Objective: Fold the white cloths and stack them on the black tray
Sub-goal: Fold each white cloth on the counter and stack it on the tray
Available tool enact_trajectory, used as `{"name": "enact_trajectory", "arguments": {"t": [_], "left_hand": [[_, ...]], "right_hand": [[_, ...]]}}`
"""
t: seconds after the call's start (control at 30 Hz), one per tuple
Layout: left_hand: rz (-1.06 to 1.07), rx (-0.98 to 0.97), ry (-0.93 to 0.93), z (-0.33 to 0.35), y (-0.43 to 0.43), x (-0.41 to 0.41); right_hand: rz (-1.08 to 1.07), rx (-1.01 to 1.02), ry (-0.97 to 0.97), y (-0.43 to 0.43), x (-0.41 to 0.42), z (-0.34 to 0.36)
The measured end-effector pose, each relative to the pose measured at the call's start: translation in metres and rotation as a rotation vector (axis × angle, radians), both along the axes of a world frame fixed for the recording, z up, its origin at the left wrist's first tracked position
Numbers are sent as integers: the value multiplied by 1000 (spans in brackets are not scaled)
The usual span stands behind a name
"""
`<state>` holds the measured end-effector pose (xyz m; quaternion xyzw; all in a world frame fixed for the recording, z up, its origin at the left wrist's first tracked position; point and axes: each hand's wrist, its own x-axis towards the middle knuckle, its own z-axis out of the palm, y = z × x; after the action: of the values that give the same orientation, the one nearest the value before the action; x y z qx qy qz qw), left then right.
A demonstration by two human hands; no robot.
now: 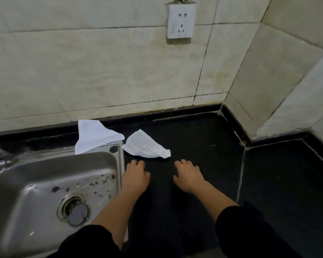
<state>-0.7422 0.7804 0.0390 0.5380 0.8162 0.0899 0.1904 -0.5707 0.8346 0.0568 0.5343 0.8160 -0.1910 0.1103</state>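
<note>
Black tabletop (194,135), frame centre: left hand (136,175) and right hand (189,176) rest apart, empty, just below a loose white cloth (147,146); next, seemingly, grasp its corners.

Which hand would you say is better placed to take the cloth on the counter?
Left, probably: the left hand lies directly before the cloth; the right hand sits off its corner.
</note>
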Motion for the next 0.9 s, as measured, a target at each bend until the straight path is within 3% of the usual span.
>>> {"name": "enact_trajectory", "arguments": {"t": [0.17, 0.3, 0.57, 0.73, 0.9], "left_hand": [[3, 120, -37, -27, 49, -31], [-81, 213, -50, -39, 93, -48], [-413, 26, 53, -58, 162, -55], [-589, -59, 247, -55, 166, -52], [-752, -71, 312, -36, 166, -43]], "right_hand": [[-74, -35, 51, 43, -27, -24], [-267, -85, 239, 72, -41, -39], [-412, -167, 349, 100, -57, -68], [-383, -197, 387, 99, -59, -67], [-325, -231, 511, 100, -38, -42]]}}
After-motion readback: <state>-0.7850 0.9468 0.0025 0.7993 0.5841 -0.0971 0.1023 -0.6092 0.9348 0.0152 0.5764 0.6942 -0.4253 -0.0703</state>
